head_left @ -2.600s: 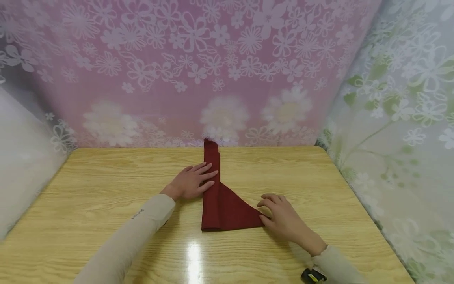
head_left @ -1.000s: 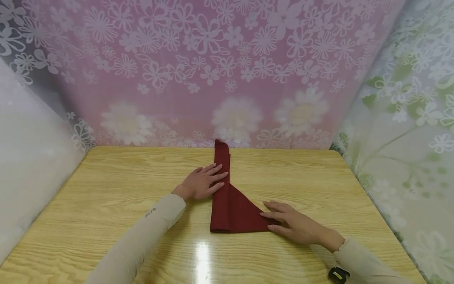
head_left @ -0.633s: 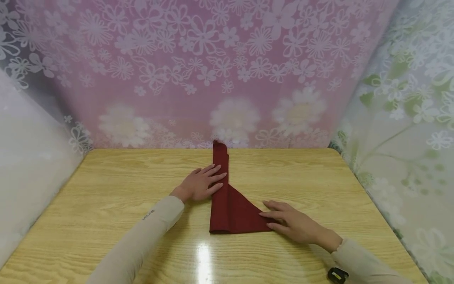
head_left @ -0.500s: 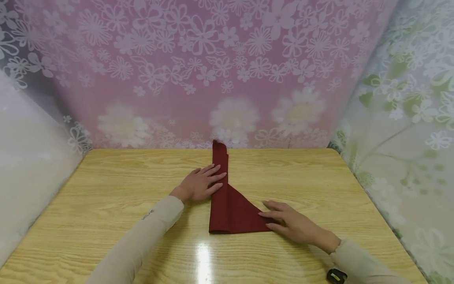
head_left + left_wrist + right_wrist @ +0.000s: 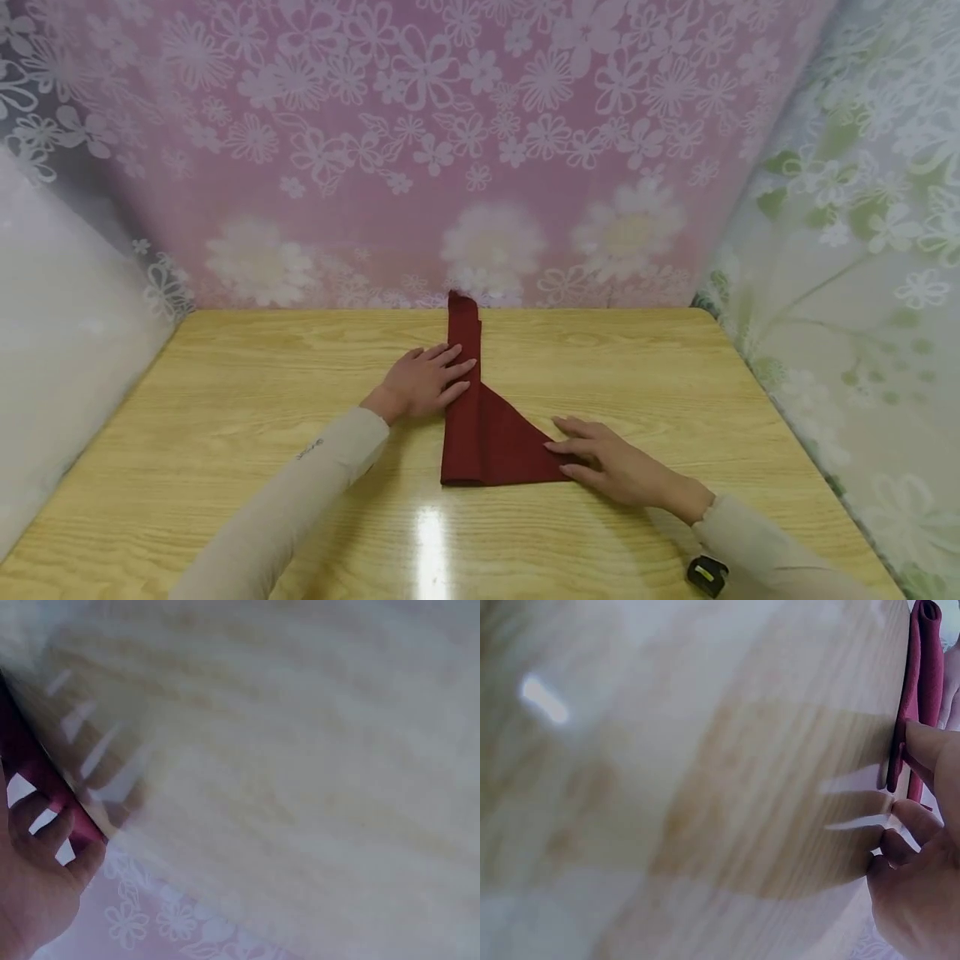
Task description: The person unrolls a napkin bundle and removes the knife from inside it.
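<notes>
A dark red cloth (image 5: pixel 513 446) lies on the table, with a long folded strip on its left and a triangular flap reaching right. My left hand (image 5: pixel 422 383) rests on the strip, its fingers spread across the middle. At the flap's right corner, my right hand (image 5: pixel 622 471) touches the cloth with thumb and index finger, covering the tip. In the right wrist view, the thumb (image 5: pixel 926 742) lies on the cloth's edge, and the other fingers are lightly bent near the tabletop. The left wrist view shows the left fingers (image 5: pixel 56 825) over the cloth.
The wood-grain table (image 5: pixel 300 350) meets a pink floral curtain (image 5: pixel 360 192) at the back. The strip's far end overlaps that curtain in the head view. A pale floral sheet (image 5: pixel 847 333) hangs on the right. A small black device (image 5: pixel 707 575) sits by the right sleeve.
Since the oldest frame, the right hand has lowered its index finger onto the flap beside the thumb. The left hand and cloth stay as they were; the head view has shifted slightly.
</notes>
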`<state>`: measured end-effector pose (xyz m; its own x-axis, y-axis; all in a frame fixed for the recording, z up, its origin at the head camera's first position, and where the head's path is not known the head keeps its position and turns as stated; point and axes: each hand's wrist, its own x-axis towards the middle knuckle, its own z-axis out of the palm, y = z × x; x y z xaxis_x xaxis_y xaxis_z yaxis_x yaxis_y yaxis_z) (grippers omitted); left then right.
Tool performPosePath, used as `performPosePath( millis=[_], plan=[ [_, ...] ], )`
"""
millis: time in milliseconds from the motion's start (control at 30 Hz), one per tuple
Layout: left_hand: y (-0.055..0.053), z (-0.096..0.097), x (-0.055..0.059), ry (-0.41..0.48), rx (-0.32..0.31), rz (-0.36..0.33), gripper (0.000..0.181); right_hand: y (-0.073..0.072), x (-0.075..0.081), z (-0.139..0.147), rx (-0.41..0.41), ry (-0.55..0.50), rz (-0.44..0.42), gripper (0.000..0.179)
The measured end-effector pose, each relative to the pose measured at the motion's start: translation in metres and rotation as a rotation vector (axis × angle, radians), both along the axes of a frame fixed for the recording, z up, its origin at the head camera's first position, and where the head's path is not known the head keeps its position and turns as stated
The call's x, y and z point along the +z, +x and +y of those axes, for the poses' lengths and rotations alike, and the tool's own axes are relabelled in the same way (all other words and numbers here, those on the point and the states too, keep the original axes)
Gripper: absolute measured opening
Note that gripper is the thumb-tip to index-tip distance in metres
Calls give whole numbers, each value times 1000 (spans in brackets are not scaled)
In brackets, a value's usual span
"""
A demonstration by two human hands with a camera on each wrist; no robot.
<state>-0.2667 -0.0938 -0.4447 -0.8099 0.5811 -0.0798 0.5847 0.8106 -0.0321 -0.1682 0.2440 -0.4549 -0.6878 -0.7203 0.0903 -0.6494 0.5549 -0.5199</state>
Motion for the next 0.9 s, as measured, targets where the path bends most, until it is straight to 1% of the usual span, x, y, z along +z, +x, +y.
performPosePath(
  millis=[133,233,367,433,600,900],
  plan=[
    [7,1,2,5,26,31,53,-1,-2,-1,20,-24,-10,37],
    [13,3,5,31,28,63,54,-1,-3,0,25,-35,-9,37],
    [21,9,12,69,-4,103,53,-1,-4,1,16,-37,-3,37],
    [25,12,14,82,-27,105,53,0,-4,1,13,-33,-1,37],
    [34,18,18,82,-63,87,53,1,-3,2,0,-20,-25,38],
    [45,25,14,32,-36,129,52,1,-5,0,-3,-24,-23,38]
  ],
)
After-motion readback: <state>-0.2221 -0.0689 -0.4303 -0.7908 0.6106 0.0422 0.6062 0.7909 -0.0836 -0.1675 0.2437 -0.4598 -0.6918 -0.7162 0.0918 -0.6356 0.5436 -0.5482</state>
